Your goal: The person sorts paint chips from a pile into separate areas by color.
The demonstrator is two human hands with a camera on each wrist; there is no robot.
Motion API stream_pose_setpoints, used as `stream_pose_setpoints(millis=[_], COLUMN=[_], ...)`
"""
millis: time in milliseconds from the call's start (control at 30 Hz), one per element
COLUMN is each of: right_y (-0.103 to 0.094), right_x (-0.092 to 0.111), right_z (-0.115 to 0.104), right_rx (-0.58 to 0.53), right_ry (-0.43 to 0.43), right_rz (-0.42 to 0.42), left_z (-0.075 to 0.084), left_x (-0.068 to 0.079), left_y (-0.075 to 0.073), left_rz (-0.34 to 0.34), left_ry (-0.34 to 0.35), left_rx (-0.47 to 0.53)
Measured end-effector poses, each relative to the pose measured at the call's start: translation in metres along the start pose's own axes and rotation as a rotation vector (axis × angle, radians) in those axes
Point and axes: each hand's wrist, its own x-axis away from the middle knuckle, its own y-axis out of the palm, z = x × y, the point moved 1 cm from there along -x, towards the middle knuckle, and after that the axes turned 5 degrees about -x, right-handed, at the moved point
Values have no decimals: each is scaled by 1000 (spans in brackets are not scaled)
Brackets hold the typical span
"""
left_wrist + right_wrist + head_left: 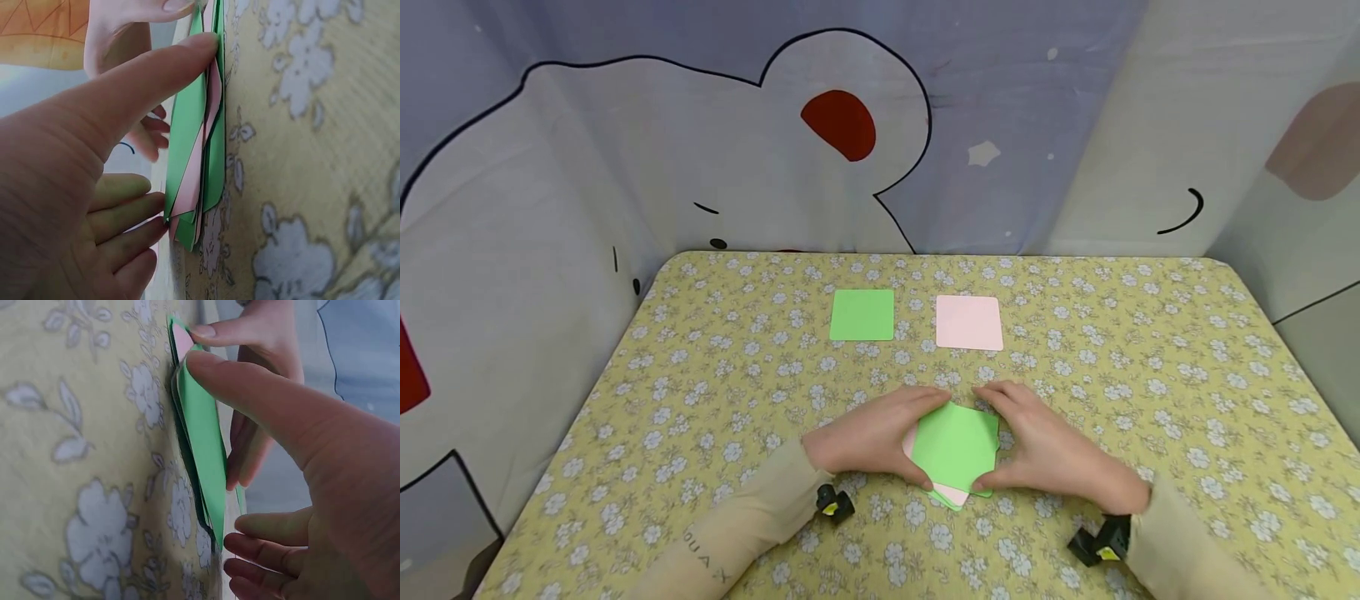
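Note:
A loose stack of green and pink square cards point(955, 446) lies on the flowered cloth near the front, a green card uppermost. Its layers are fanned unevenly, and pink corners point(952, 495) stick out below. My left hand point(880, 429) grips the left side, thumb at the near edge and fingers at the far one. From the right, my right hand point(1045, 442) holds the stack the same way. Uneven card edges point(199, 150) show beside the thumb in the left wrist view. The right wrist view shows the top green card point(206, 444) tilted, its edge under the thumb.
Beyond the hands, a single green card point(862, 315) lies flat, with a single pink card point(969, 322) to its right. Yellow flowered cloth point(715, 417) covers the table. A printed curtain point(1000, 100) hangs behind the table's back edge.

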Motion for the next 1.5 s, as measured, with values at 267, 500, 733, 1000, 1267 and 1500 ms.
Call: stream_pose_setpoints(millis=[267,500,733,1000,1267,1500], right_y=[6,6,0,-9,-13,-17], right_x=[4,4,-1,-11,-23,-33], right_z=[-1,-2,-3,-4,-5,-5], right_rx=[-3,-10,-12,-11,-11,-29], right_ry=[-12,-4,12,3,-21,-43], right_rz=[-1,-21,-19,6,29,48], left_z=[0,0,1,0,-6,-16], left_x=[1,2,0,-1,-1,-3], left_y=[1,1,-2,-11,-19,-25], left_rz=[10,18,46,118,155,178], left_ry=[22,31,5,-6,-26,-50], left_rx=[12,13,7,-12,27,20])
